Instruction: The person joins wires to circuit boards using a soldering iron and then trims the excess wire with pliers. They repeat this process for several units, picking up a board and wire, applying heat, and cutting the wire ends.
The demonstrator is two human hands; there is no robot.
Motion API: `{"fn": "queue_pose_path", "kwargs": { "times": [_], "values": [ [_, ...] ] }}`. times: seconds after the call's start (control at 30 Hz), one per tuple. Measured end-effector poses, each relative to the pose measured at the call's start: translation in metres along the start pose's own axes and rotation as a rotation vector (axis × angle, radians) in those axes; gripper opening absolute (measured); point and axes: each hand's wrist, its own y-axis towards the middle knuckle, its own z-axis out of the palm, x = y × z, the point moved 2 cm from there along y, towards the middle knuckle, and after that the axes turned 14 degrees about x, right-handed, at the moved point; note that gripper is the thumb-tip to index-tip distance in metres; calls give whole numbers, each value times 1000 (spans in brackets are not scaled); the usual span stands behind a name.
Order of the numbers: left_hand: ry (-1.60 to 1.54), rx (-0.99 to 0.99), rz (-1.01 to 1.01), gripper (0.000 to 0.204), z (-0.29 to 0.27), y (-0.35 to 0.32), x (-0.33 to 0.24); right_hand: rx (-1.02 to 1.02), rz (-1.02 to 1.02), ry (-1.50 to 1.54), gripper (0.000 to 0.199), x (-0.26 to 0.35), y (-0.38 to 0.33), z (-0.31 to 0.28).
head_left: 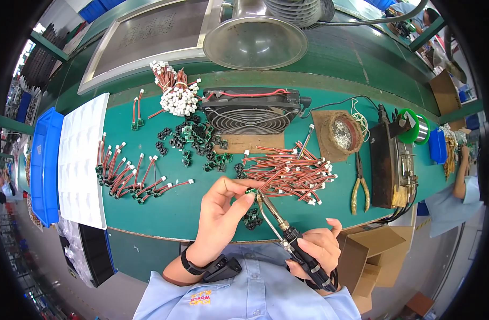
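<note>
My left hand (219, 212) pinches a small green circuit board (251, 191) between thumb and fingertips, above the near part of the green work mat. Wrapped in my right hand (320, 248) is a black-handled soldering iron (294, 239), with a thin metal solder-feed tube (270, 224) running beside its barrel. The iron's tip meets the board's edge at my left fingertips; whether it touches a joint is too small to tell. Just beyond lies a pile of red-and-black wire leads (287, 173) with white connectors. Several dark board parts (252, 219) lie under my hands.
A black fan (249, 114) stands behind the loose boards (194, 136). Wired boards (127, 176) lie left, beside a white tray (82, 160) and blue bin (44, 165). Rightward are a tip-cleaning dish (357, 134), pliers (360, 186), a dark metal unit (384, 165) and solder spool (421, 128).
</note>
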Motion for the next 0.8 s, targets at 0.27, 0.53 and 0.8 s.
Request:
{"fn": "queue_pose_path", "kwargs": {
  "times": [0.27, 0.53, 0.8],
  "values": [
    [134, -3, 64, 9, -1, -1, 1, -8, 0, -1, 42, -1, -1, 2],
    [227, -6, 134, 11, -2, -1, 4, 1, 10, -10, 42, 2, -3, -1],
    [398, 22, 143, 13, -5, -4, 3, 6, -24, -26, 40, -2, -6, 0]
  ]
}}
